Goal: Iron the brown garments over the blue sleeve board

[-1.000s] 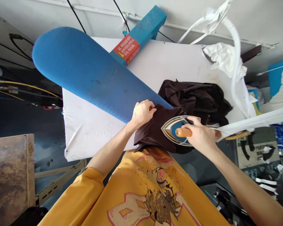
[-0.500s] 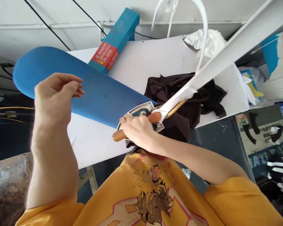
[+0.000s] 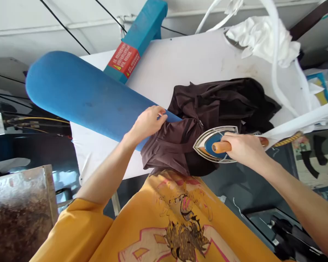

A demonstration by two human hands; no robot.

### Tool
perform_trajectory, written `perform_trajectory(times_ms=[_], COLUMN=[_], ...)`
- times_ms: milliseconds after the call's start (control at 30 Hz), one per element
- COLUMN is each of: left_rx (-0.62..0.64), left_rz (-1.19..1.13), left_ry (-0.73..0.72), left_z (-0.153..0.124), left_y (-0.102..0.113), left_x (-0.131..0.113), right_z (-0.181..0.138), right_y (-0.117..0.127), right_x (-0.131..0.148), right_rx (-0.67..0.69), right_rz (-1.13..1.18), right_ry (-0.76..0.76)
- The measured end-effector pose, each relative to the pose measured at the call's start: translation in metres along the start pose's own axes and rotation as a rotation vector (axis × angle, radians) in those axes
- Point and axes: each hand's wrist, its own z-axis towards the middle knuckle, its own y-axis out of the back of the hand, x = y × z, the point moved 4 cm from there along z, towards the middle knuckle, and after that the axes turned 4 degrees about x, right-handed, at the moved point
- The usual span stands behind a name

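My right hand [image 3: 243, 147] is wrapped round the wooden handle of a steam iron [image 3: 217, 143] with a blue top and a pale metal rim. The iron is over the right part of a dark brown garment [image 3: 177, 145], its tip towards the left; whether it presses on the cloth I cannot tell. My left hand [image 3: 150, 122] is at the garment's upper left edge, fingers curled and closed on the cloth. Beneath the garment, the blue padded ironing arm [image 3: 98, 98] runs out to the upper left.
A blue post [image 3: 142, 32] with a red warning label stands behind the padded arm on the white table [image 3: 177, 58]. White crumpled cloth [image 3: 265, 38] lies at the back right. A white hose [image 3: 276, 69] hangs there. A worn brown-topped surface [image 3: 19, 203] is at lower left.
The iron has moved right with my right hand, off the padded arm's middle. My left hand has come down from above the arm's left part to the garment, which now shows spread nearer me.
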Motion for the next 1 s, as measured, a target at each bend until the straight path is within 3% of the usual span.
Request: perform_trajectory(times_ms=[100, 200, 500, 600, 700, 833, 1000], left_rx=[0.072, 0.087, 0.164, 0.213, 0.197, 0.138, 0.165], left_rz=[0.192, 0.244, 0.014, -0.013, -0.047, 0.014, 0.063], left_ry=[-0.031, -0.045, 0.024, 0.028, 0.051, 0.112, 0.109], left_z=[0.006, 0.009, 0.024, 0.028, 0.029, 0.022, 0.013], left_y=[-0.027, -0.034, -0.02, -0.006, 0.024, 0.057, 0.044], left_x=[-0.007, -0.006, 0.006, 0.006, 0.008, 0.019, 0.035], right_z=[-0.003, -0.006, 0.007, 0.007, 0.003, -0.008, -0.026], right_y=[0.001, 0.012, 0.049, 0.048, 0.041, 0.029, 0.011], right_x=[-0.004, 0.017, 0.175, 0.201, 0.192, 0.14, 0.06], right_rx=[-0.034, -0.087, -0.223, -0.185, -0.096, -0.01, 0.061], right_rz=[0.022, 0.021, -0.01, -0.031, -0.055, -0.111, -0.131], right_ry=[0.009, 0.048, 0.349, 0.433, 0.438, 0.36, 0.129])
